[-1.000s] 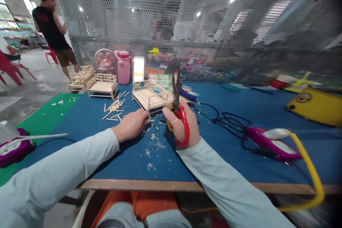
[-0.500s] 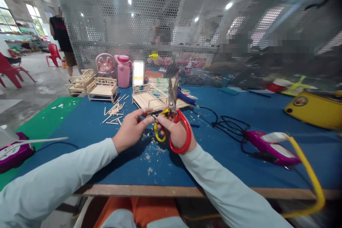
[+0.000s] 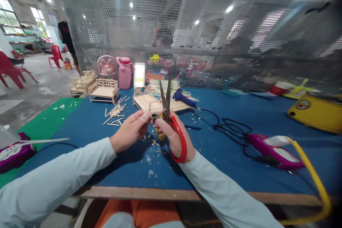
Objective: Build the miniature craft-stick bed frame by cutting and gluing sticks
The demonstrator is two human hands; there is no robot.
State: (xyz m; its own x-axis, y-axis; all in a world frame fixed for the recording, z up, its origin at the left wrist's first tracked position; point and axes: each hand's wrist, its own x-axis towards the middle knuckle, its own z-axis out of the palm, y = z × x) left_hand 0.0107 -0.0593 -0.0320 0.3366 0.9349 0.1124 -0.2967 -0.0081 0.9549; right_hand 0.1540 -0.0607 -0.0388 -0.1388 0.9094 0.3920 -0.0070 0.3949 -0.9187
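Note:
My right hand is closed around a pair of scissors with one red and one yellow handle. The blades point up and away from me, slightly parted. To its left, my left hand is closed in a pinch, with a short thin wooden stick at the fingertips; the grip itself is partly hidden. Just beyond the hands lies a miniature wooden bed frame. A pile of loose wooden sticks lies left of it, near a finished-looking miniature wooden bench.
A blue glue gun lies behind the scissors, its black cord running right to a purple power strip. A pink bottle and a phone stand by the perforated screen. At right sits a yellow container.
My hands have moved slightly apart. The scissors have tilted left and their blades stand a little wider. The small stick between the hands has turned more upright at my left fingertips.

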